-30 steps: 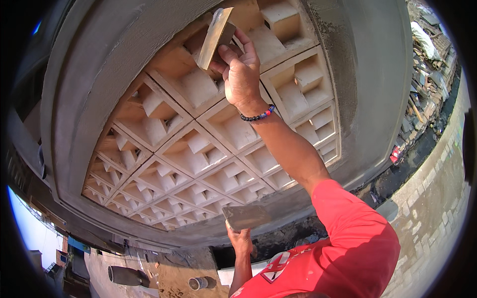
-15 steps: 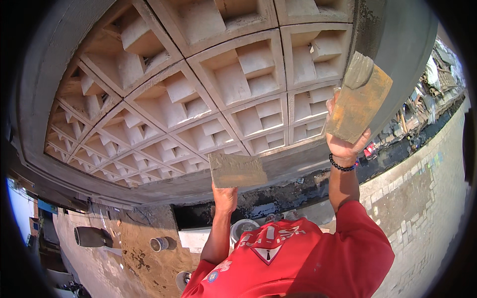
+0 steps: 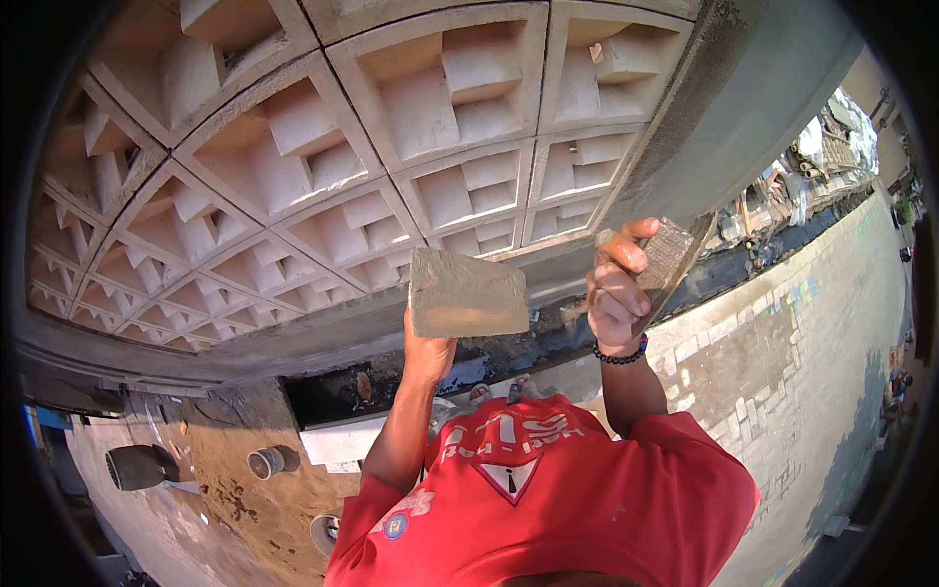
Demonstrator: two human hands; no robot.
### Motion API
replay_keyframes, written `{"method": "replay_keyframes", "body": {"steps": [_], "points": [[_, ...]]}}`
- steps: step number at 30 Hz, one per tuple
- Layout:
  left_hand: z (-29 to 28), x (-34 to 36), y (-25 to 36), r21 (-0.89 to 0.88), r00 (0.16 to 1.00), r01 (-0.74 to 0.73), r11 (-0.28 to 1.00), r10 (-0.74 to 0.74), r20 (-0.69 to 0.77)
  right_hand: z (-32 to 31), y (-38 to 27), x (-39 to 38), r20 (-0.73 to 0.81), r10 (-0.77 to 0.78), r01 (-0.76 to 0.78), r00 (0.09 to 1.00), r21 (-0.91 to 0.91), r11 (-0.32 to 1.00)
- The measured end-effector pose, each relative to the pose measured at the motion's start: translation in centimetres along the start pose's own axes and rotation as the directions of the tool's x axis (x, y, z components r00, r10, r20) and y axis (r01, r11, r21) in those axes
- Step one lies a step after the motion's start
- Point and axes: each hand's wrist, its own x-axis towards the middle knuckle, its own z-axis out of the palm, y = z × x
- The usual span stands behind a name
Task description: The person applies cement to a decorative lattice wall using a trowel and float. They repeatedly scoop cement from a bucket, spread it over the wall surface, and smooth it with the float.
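Observation:
My left hand (image 3: 428, 357) holds a rectangular flat board (image 3: 469, 293) from below, its upper face coated with grey mortar and an orange-brown patch showing. The fingers under it are hidden. To the right, my right hand (image 3: 616, 293) is closed around a second flat board (image 3: 667, 256), tilted so that a rough, greyish face and one long edge show. Both boards are held apart from each other, in front of the wall of pale breeze blocks (image 3: 452, 147). Beside the blocks runs a grey plastered border (image 3: 729, 127), darker and wetter-looking along its inner edge.
A dark ditch (image 3: 333, 396) runs along the wall's foot, with my feet near it. At the lower left are a bucket (image 3: 264, 463), a black container (image 3: 137, 468) and sandy ground (image 3: 235, 504). Rubble (image 3: 782, 196) lies far right, beside paving (image 3: 782, 362).
My right hand has come down and left from the plastered border, turning its board over from its orange-brown face. My left hand's board has risen slightly in view. The whole view has shifted.

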Motion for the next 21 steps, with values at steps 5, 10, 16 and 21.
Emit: {"method": "replay_keyframes", "body": {"steps": [5,10,16,21], "points": [[1.0,0.8,-0.4,0.081,0.997,-0.074,0.994,0.076,-0.027,-0.1,2.4,-0.4,0.001,0.085,-0.085,0.996,0.022,0.996],[2.7,0.7,0.7,-0.138,0.983,-0.171,0.976,0.178,0.046,-0.4,3.5,-1.4,-0.095,0.077,-0.076,0.993,0.012,0.997],[5.3,0.7,2.3,-0.006,0.968,-0.251,0.968,0.251,-0.018,-1.2,3.6,-1.3,-0.089,0.082,-0.081,0.993,0.014,0.997],[5.3,1.5,0.7,0.008,0.979,-0.171,0.985,0.171,-0.114,-1.6,4.1,-0.7,-0.048,0.075,-0.074,0.996,0.022,0.997]]}}
